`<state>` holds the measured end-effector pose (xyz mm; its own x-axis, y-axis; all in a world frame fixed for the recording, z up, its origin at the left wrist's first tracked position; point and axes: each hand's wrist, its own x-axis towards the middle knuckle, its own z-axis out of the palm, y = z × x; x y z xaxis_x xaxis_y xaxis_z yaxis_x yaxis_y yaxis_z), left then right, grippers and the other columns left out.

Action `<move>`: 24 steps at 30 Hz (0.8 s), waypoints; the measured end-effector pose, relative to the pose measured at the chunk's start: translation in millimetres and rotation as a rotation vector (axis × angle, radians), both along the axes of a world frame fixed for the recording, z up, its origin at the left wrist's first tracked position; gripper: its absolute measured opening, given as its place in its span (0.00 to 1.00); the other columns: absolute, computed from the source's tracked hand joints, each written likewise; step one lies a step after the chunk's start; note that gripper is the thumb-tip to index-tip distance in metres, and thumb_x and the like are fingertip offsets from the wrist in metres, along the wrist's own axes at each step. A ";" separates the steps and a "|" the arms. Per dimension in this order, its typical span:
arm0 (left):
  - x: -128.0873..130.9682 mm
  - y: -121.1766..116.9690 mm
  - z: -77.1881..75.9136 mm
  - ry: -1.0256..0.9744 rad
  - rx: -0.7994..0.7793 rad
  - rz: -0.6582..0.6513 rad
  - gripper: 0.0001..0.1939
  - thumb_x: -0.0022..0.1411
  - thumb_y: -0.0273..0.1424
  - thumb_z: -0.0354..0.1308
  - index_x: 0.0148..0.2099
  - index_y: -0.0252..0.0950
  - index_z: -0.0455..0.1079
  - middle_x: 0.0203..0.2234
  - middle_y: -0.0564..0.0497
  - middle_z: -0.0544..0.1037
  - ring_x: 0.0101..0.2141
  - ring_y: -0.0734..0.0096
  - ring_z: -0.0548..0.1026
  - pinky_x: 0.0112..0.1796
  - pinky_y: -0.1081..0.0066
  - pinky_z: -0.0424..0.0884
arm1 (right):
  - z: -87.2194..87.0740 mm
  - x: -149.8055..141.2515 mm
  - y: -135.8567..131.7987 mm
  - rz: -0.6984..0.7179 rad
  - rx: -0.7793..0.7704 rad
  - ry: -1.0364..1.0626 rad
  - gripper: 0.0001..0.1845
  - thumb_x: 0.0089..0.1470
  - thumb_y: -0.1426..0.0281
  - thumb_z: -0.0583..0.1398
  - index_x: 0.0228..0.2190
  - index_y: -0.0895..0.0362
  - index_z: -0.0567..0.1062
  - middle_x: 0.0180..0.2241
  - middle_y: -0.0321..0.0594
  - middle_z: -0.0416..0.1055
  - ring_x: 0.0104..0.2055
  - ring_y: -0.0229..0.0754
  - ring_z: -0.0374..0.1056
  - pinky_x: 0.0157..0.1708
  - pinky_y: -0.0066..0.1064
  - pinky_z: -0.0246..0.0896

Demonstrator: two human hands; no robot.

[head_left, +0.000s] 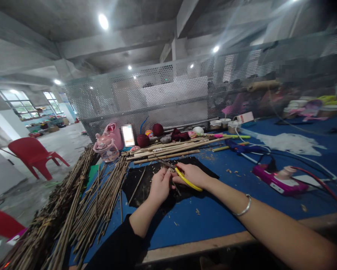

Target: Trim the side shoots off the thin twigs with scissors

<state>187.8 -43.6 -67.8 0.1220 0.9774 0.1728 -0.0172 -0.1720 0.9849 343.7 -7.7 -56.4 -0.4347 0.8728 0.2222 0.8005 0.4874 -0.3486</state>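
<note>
My right hand [189, 174] is closed round a yellow-handled tool that looks like pruning shears [188, 180]. Its dark metal end points left, above my fingers. Just beside it, my left hand [160, 184] is closed in a pinch, the fingertips of both hands almost meeting. Something small and pale shows between them, too hidden to name. A short dark twig piece sticks out below the fingers. Under both hands lies a black cloth [143, 187] strewn with debris, with a loose thin stick [136, 186] on its left part.
Thin sticks [106, 198] and a bundle of twigs [53, 210] lie at left. Behind the cloth are longer canes [168, 153], yarn balls [158, 129], a pink jug [114, 135] and a lit phone [128, 135]. At right sit a purple power strip [278, 179] and cables.
</note>
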 end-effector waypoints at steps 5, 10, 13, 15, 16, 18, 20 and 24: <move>0.1 1.5 -1.5 -0.004 -0.051 0.005 0.14 0.56 0.38 0.49 0.31 0.31 0.67 0.27 0.47 0.75 0.19 0.77 0.70 0.20 0.75 0.69 | 0.4 1.8 -2.5 0.083 -0.092 0.016 0.27 0.44 0.48 0.55 0.37 0.56 0.63 0.33 0.43 0.71 0.31 0.42 0.67 0.25 0.25 0.51; 1.3 0.9 -1.4 -0.025 -0.046 0.010 0.15 0.55 0.40 0.50 0.32 0.32 0.67 0.26 0.48 0.75 0.20 0.76 0.70 0.19 0.75 0.69 | -0.5 -1.7 -3.8 0.048 -0.073 0.059 0.24 0.45 0.49 0.54 0.34 0.56 0.64 0.28 0.40 0.70 0.27 0.39 0.64 0.23 0.24 0.48; 2.9 0.1 -1.9 -0.029 -0.035 0.084 0.14 0.54 0.40 0.52 0.33 0.33 0.68 0.23 0.52 0.74 0.20 0.76 0.70 0.21 0.76 0.68 | 0.5 -5.9 -5.7 0.010 -0.056 0.074 0.22 0.46 0.50 0.54 0.32 0.55 0.64 0.27 0.39 0.69 0.26 0.37 0.63 0.23 0.24 0.46; 3.4 -0.2 -2.6 0.002 -0.031 0.099 0.14 0.53 0.40 0.52 0.30 0.33 0.69 0.20 0.53 0.72 0.18 0.78 0.68 0.20 0.77 0.67 | 2.0 -7.9 -7.4 -0.009 -0.043 0.058 0.21 0.46 0.50 0.54 0.31 0.55 0.64 0.27 0.38 0.69 0.26 0.38 0.63 0.22 0.24 0.45; 3.5 -0.2 -3.0 0.017 -0.034 0.095 0.14 0.53 0.40 0.52 0.29 0.33 0.69 0.18 0.54 0.71 0.17 0.78 0.67 0.19 0.77 0.67 | 2.9 -8.4 -8.2 -0.016 -0.036 0.045 0.21 0.45 0.50 0.55 0.31 0.55 0.64 0.27 0.38 0.69 0.26 0.38 0.64 0.23 0.24 0.45; 3.6 -0.2 -3.9 0.027 -0.041 0.082 0.15 0.53 0.40 0.52 0.27 0.33 0.69 0.17 0.54 0.70 0.16 0.78 0.65 0.19 0.76 0.66 | 4.5 -8.6 -9.5 -0.018 -0.035 0.032 0.21 0.45 0.50 0.55 0.32 0.55 0.64 0.27 0.39 0.69 0.26 0.39 0.64 0.23 0.24 0.45; 3.8 -0.2 -4.2 0.023 -0.053 0.082 0.15 0.52 0.40 0.53 0.26 0.32 0.68 0.16 0.55 0.70 0.15 0.78 0.65 0.18 0.76 0.65 | 5.6 -8.0 -10.0 -0.003 -0.057 0.040 0.22 0.45 0.51 0.55 0.33 0.55 0.63 0.29 0.39 0.69 0.27 0.39 0.64 0.23 0.24 0.46; 4.9 -0.5 -3.8 -0.006 -0.078 0.070 0.16 0.52 0.41 0.53 0.24 0.32 0.67 0.13 0.54 0.69 0.14 0.79 0.64 0.16 0.77 0.62 | 6.2 -6.5 -9.9 0.038 -0.082 0.062 0.22 0.43 0.53 0.58 0.35 0.56 0.62 0.33 0.42 0.69 0.30 0.39 0.65 0.25 0.24 0.48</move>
